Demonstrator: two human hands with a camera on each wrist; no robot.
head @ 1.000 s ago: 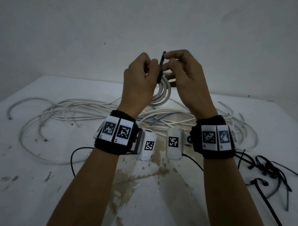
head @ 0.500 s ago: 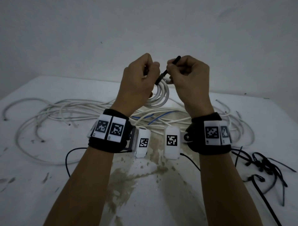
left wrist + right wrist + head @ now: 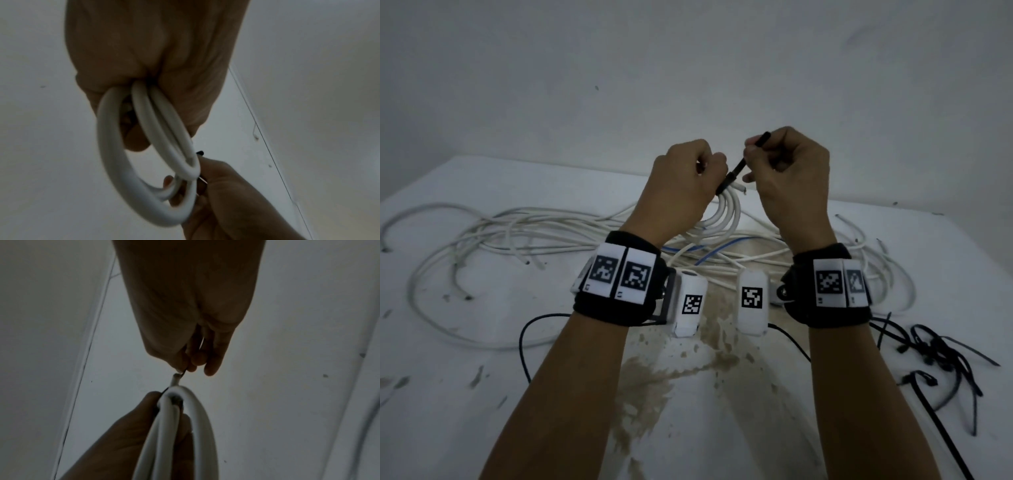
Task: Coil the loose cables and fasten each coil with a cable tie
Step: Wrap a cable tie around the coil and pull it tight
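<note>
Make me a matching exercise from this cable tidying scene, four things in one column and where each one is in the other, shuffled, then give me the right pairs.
Things:
1. white coil
2. black cable tie
3. spare black ties
4. blue cable

Places:
A. lying on the table's right side
B. gripped in the left hand, raised above the table
C. among the loose white cables on the table
D. pinched by the right hand, running slantwise to the coil

Pairs: 1-B, 2-D, 3-A, 4-C
</note>
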